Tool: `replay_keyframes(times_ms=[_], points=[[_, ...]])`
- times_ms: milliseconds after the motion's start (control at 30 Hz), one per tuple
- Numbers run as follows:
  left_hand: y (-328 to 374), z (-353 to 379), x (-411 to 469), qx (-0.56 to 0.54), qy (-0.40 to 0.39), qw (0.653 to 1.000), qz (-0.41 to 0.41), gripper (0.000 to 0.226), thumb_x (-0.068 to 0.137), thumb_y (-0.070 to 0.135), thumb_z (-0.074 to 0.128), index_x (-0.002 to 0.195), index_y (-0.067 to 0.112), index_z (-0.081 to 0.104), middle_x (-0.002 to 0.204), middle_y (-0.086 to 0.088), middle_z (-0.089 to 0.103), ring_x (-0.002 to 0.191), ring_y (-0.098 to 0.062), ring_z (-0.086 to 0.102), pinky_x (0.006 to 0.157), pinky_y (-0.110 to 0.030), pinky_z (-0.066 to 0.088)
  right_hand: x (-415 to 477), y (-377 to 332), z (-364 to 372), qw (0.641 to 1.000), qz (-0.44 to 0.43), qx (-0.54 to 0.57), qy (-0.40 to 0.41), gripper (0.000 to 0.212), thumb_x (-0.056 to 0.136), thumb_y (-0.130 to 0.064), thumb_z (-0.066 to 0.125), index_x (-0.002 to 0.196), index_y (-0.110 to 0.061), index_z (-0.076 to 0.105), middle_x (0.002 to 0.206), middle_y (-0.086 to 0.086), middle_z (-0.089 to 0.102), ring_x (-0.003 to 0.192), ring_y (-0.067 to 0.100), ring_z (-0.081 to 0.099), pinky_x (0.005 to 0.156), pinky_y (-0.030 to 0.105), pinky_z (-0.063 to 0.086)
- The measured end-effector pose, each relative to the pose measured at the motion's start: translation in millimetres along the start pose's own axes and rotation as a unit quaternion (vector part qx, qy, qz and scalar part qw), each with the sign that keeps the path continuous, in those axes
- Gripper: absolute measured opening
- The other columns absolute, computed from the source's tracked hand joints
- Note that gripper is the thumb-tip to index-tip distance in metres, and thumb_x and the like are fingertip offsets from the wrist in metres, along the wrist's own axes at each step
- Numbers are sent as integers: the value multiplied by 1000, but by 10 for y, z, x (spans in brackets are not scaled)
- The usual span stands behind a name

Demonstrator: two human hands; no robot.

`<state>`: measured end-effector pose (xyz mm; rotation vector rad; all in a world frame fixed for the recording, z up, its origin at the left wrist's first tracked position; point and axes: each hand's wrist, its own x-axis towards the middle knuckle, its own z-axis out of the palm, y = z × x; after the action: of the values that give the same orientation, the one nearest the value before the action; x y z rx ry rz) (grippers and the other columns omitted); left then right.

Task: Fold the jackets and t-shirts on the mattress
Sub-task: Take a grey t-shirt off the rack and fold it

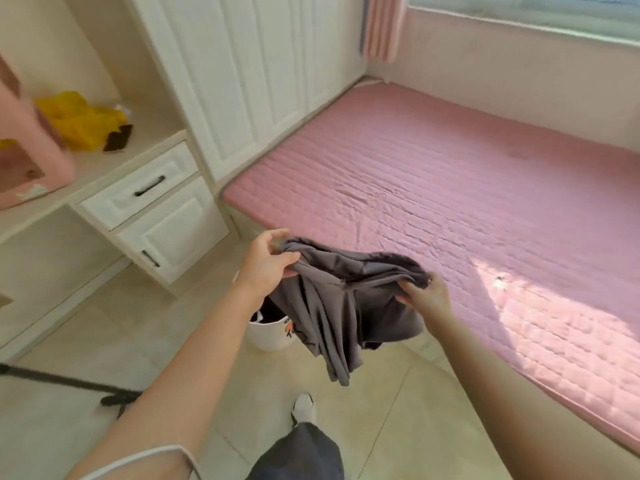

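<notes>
I hold the grey shirt (343,306) bunched in the air above the floor, by the near left corner of the pink mattress (450,188) — left hand (268,259) and right hand (424,294) each gripping its top edge. Folding hasn't begun, I judge — next it needs spreading flat on the mattress

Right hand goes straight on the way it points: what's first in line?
The grey garment that the right hand already grips. Past that, the forearm line heads toward the near edge of the pink mattress, probably missing the left hand; depth unclear.

grey garment (341,306), in L grip (266,263), R grip (426,296)
</notes>
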<state>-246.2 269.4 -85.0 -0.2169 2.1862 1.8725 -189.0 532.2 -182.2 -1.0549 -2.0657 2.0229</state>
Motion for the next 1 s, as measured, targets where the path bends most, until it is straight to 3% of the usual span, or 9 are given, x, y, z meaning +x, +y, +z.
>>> replay_keyframes(times_ms=[167,267,367,467,567,667,767,900,1000], points=[[23,253,885,-1,-171,984,-52,30,88,-9,59,118,-12,59,111,-24,66,105,-34,65,88,-31,56,409,-447,-337,983,-96,-121,101,13,76,3,64,76,-9,68,70,7,65,70,17,56,63,28,45],[141,392,1336,61,-240,962,-117,24,84,-5,66,106,-14,64,92,-17,68,80,-20,68,70,-20,57,619,-647,-396,972,-121,-129,158,15,78,5,60,81,-6,70,74,10,66,73,15,54,58,20,44],[279,605,1693,114,-282,938,-165,10,88,3,65,97,-2,65,82,-10,63,63,-12,62,55,-17,54,768,-815,-435,964,-135,-116,199,26,77,9,55,87,-8,72,77,6,66,75,16,56,64,23,41],[405,872,2035,81,-307,933,-168,20,94,7,57,114,4,58,90,-12,62,60,-18,65,55,-22,57,944,-897,-531,963,-125,-65,229,34,76,14,50,86,-12,69,76,4,65,74,19,57,69,27,45],[485,1176,2376,-26,-339,922,-184,30,100,8,47,130,9,48,119,-21,59,89,-36,70,73,-36,61,1149,-1048,-699,960,-115,-38,254,36,78,15,50,89,-14,68,76,-1,65,75,18,58,72,28,47],[551,1558,2704,-54,-331,929,-159,28,101,9,45,128,15,46,129,-19,55,97,-33,66,80,-39,59,1458,-1186,-896,954,-122,-37,270,35,78,11,52,80,-20,67,73,-2,65,74,17,58,72,31,48],[720,2082,2997,-43,-281,952,-111,14,101,9,44,98,22,48,117,-10,56,90,-19,63,91,-39,53,1897,-1289,-1160,949,-130,-54,282,26,80,6,54,79,-16,68,74,1,66,74,17,57,71,31,47],[882,2753,3404,-12,-241,970,-39,14,99,15,47,89,25,46,102,0,58,100,-19,58,84,-30,52,2587,-1402,-1484,945,-146,-73,283,20,81,3,55,83,-9,70,79,9,67,77,15,55,71,31,45],[894,3175,3795,33,-203,978,19,9,84,39,57,83,37,49,102,-1,63,106,-23,60,97,-45,50,3135,-1434,-1694,941,-138,-65,301,19,81,-1,54,82,-9,70,80,12,68,77,13,54,70,30,44]])
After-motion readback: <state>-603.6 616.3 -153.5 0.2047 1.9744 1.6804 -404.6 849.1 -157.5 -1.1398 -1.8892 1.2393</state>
